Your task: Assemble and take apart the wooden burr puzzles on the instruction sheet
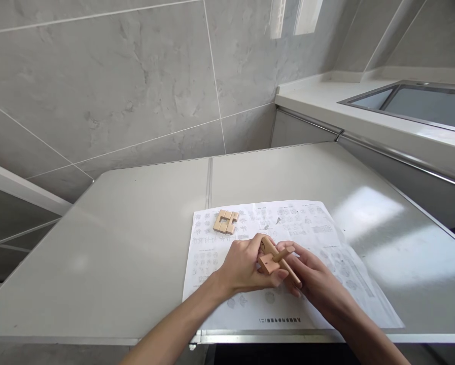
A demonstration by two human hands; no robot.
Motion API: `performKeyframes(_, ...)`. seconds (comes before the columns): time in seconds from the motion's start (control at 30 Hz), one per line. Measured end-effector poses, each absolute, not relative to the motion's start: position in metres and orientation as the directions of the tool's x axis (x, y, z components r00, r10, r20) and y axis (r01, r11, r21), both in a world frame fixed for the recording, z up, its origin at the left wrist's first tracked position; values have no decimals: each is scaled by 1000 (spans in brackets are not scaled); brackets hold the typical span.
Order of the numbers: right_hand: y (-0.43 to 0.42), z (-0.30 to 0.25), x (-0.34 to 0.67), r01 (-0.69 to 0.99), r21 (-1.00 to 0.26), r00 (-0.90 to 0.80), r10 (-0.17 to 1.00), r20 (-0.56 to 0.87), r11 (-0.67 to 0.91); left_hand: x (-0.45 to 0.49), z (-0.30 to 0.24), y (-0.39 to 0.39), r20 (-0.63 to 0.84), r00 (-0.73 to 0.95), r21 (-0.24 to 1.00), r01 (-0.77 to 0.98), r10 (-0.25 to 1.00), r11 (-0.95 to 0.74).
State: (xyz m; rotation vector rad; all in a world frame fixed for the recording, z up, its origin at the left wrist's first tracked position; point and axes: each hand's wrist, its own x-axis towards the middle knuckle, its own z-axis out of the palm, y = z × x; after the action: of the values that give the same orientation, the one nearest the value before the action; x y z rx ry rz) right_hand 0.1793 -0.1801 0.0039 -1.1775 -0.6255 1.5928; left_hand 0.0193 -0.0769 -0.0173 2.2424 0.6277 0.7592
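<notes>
My left hand [246, 263] is closed around several joined wooden puzzle pieces [270, 262], its thumb pressed along their near side. One stick-like piece juts up and to the right, and a longer bar slants down toward the right. My right hand [307, 271] grips the right side of the same pieces, with its fingers partly hidden behind them. Beneath both hands lies a printed instruction sheet [208, 268] with small diagrams. On its upper left, a flat group of notched wooden pieces [225, 222] forms a frame with a hole in it.
The sheet rests on a pale folding table [136, 243] with a seam across it. A grey tiled wall [136, 76] stands behind. At the right is a white counter [311, 94] with a sink [421, 104].
</notes>
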Motion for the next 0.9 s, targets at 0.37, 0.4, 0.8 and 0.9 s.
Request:
performKeyframes(0.37,-171,16,206,-120,-956,208,935,-288,-268,16,-6,-75,11,794,794,362,607,-488)
performKeyframes(0.4,-168,17,212,-50,-970,244,939,-244,-239,16,-6,-74,0,794,806,360,609,-470)
performKeyframes(0.8,-131,-1,300,634,-718,565,806,179,-286,18,-10,-78,43,803,768,354,595,-533)
performKeyframes(0.9,-125,-4,311,674,-670,562,806,189,-313,19,-11,-78,52,806,755,355,590,-551)
